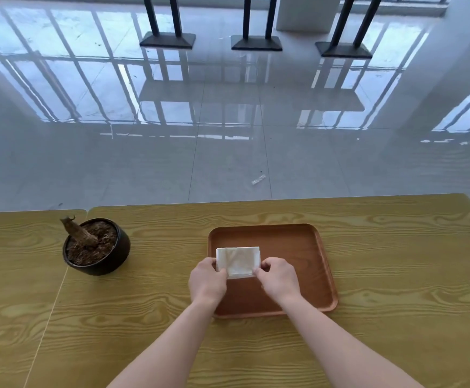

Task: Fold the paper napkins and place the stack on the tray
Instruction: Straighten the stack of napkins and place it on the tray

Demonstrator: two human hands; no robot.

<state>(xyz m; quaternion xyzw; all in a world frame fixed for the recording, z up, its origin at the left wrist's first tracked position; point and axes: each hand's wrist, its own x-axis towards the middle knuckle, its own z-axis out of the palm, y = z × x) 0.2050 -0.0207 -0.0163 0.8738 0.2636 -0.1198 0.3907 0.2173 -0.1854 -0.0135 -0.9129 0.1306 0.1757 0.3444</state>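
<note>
A folded stack of white paper napkins (238, 260) sits over the left half of a brown wooden tray (306, 247) on the yellow wood-grain table. My left hand (207, 281) pinches the stack's near-left corner. On the other side my right hand (280, 278) pinches its near-right corner. Both hands reach over the tray's near edge. Whether the stack rests flat on the tray or is held slightly above it cannot be told.
A black pot (96, 247) filled with soil and a cut brown stump stands on the table to the left of the tray. The table's far edge (284, 200) lies just beyond the tray, with glossy tiled floor and black table bases behind it.
</note>
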